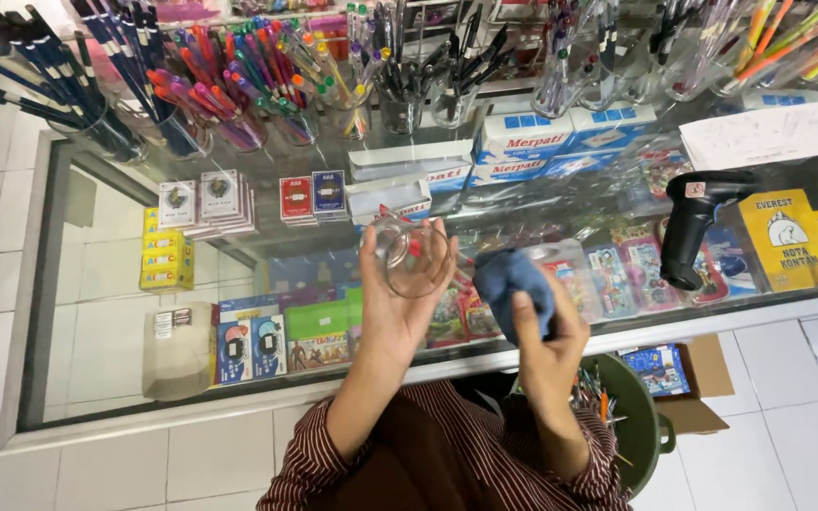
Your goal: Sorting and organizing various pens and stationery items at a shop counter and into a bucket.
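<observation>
My left hand holds a clear empty glass cup on its side, its mouth facing me, above the glass counter. My right hand grips a bunched blue cloth just right of the cup, a small gap between them. Both forearms come up from the bottom of the view in striped maroon sleeves.
The glass display counter has stationery packs inside. Along its far edge stand several clear cups of pens and pencils and scissors. A black barcode scanner rests at the right. A green bucket sits on the tiled floor.
</observation>
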